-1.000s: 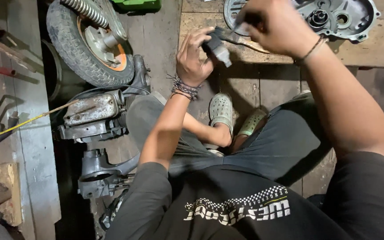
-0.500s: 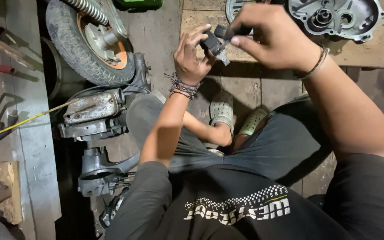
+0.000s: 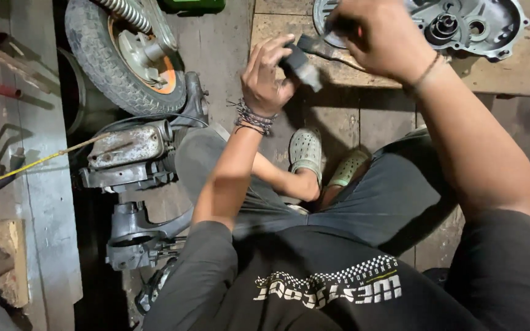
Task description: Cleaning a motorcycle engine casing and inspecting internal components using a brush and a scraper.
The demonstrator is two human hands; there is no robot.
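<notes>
A small wheel [image 3: 124, 52] lies far left beside a grimy engine block [image 3: 133, 153]. Just right of it, the left hand [image 3: 266, 76], wrist bent up, clamps a small dark part [image 3: 300, 64]. The right hand [image 3: 378, 37] grips a brush [image 3: 320, 48] against it, near the grey engine cover [image 3: 467, 27].
</notes>
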